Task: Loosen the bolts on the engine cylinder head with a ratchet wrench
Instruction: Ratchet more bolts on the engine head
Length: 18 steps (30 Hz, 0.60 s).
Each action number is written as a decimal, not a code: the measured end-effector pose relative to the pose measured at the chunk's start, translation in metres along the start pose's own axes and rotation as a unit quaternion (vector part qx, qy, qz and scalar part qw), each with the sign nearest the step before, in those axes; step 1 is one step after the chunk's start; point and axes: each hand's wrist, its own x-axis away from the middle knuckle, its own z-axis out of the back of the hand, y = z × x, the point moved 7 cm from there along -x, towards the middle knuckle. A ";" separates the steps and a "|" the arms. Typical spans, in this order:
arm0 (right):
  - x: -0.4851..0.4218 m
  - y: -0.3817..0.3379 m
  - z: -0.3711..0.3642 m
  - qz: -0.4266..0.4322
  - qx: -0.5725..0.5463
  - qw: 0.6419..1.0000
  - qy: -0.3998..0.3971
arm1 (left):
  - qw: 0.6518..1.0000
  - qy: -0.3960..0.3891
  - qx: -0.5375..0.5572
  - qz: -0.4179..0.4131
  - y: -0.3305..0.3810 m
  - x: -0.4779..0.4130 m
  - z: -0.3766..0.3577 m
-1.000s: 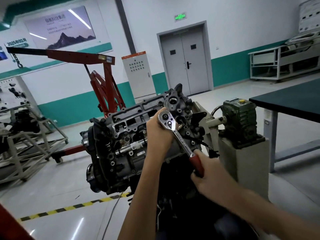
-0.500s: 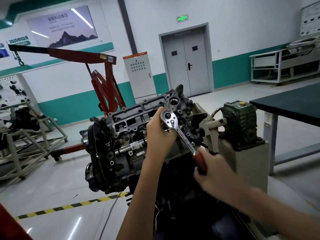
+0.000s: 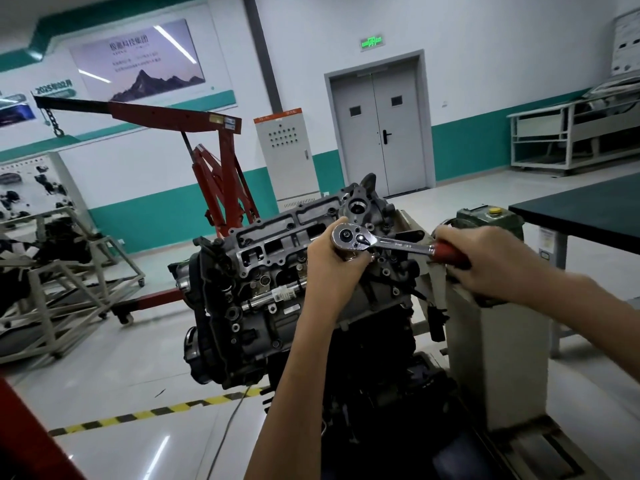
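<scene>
Our left hand point(image 3: 332, 258) cups the ratchet point(image 3: 388, 242) head, seated on the cylinder head point(image 3: 277, 244). Our right hand point(image 3: 485, 261) is closed around its red handle, which points right

A large wall poster point(image 3: 138, 60) in the upper left of the frame carries a headline in Chinese characters above a mountain picture; the characters and the small lines under them are too blurred to read with certainty. Just below and to its left, a slanted banner point(image 3: 55, 87) shows "2025" followed by what looks like "02" and Chinese characters. Above the grey double door, upper centre, a green lit exit sign point(image 3: 372, 41) glows, its symbols unreadable. A small label point(image 3: 229, 123) sits on the red crane's boom; its print is too small to read. The ratchet wrench point(image 3: 388, 242) shank bears engraved marks, also illegible.
</scene>
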 end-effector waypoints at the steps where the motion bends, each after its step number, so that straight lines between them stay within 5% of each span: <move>1: -0.006 0.002 0.003 0.005 0.017 1.000 -0.001 | 1.000 -0.006 0.000 0.008 -0.001 0.000 0.000; 7: 0.034 -0.032 -0.041 -0.068 -0.151 0.986 -0.014 | 0.997 -0.008 -0.042 -0.064 0.007 0.007 0.003; 12: 0.059 -0.097 -0.081 -0.175 -0.366 0.911 0.071 | 0.999 0.010 -0.038 -0.037 0.005 0.002 0.001; 15: 0.057 -0.105 -0.084 -0.167 -0.364 0.914 0.069 | 1.000 0.009 -0.005 -0.006 0.000 0.005 0.002; 18: 0.052 -0.074 -0.069 -0.121 -0.275 0.954 0.020 | 1.000 0.006 -0.006 0.001 -0.002 0.004 0.001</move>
